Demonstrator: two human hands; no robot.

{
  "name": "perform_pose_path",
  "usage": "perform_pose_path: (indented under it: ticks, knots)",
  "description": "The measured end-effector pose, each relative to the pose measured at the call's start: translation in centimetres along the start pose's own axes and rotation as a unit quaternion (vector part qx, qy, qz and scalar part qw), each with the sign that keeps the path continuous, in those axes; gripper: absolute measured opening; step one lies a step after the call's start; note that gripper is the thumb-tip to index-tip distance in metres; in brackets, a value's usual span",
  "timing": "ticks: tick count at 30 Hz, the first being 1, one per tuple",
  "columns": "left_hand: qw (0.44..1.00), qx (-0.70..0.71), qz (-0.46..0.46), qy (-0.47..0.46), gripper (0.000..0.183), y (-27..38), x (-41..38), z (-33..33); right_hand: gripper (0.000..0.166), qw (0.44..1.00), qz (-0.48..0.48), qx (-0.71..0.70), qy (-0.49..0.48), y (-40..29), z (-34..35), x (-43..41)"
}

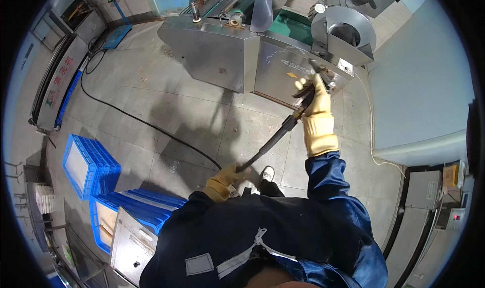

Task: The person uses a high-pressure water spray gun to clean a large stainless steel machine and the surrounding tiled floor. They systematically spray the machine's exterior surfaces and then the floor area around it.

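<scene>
My right hand (319, 98), in a pale yellow rubber glove, reaches forward and grips what appears to be a black trigger spray gun (307, 97). A brass-coloured fitting joins the gun to a black hose (271, 140). Close to my waist, my gloved left hand (224, 179) is closed around that hose. Beyond the gun stands a stainless steel machine (280, 74) with a green conveyor belt (291, 25) and a round metal chute (343, 32) on top. The gun's front end overlaps the machine's lower right part, and whether they touch cannot be seen.
From my left hand the hose runs across the wet tiled floor (197, 113) toward a blue platform scale (117, 37). Stacked blue plastic crates (102, 170) and a metal panel (134, 242) are at my left. A thin white cable (369, 110) trails along the right wall.
</scene>
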State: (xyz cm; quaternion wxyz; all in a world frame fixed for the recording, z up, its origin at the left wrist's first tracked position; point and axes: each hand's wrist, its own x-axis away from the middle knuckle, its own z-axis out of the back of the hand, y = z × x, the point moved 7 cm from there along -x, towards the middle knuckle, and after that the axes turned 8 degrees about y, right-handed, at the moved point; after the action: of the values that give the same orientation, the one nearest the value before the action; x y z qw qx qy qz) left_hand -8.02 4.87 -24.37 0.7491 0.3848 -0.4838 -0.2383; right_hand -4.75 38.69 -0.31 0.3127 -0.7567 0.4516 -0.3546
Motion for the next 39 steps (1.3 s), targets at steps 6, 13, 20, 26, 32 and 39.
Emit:
perform_pose_path:
  ticks: [6, 13, 20, 26, 32, 39]
  knots:
    - [0.958, -0.129, -0.171, 0.19, 0.042, 7.5, 1.8, 6.7, 0.028, 0.998, -0.024, -0.052, 0.03, -2.0, 2.7, -6.1]
    - [0.953, -0.205, -0.145, 0.171, 0.046, 16.5, 1.2, 8.5, 0.026, 0.996, -0.004, -0.024, 0.086, -6.3, -0.2, -10.3]
    - [0.952, -0.197, -0.149, 0.181, 0.041, 20.3, 1.4, 10.2, 0.031, 0.997, -0.048, -0.04, 0.055, -5.3, 0.1, -13.2]
    - [0.968, -0.224, -0.013, 0.112, 0.044, 12.6, 2.1, 15.9, 0.033, 0.997, -0.067, -0.035, -0.004, -4.6, -1.6, -16.1]
    - [0.924, -0.29, -0.062, 0.243, 0.042, 5.7, 2.6, 19.4, 0.037, 0.997, -0.073, 0.023, 0.024, -2.1, -4.1, -14.0]
    - [0.82, -0.285, -0.184, 0.461, 0.041, 4.0, 10.8, 31.3, 0.027, 0.99, -0.142, -0.001, 0.008, 5.6, -10.5, -8.6]
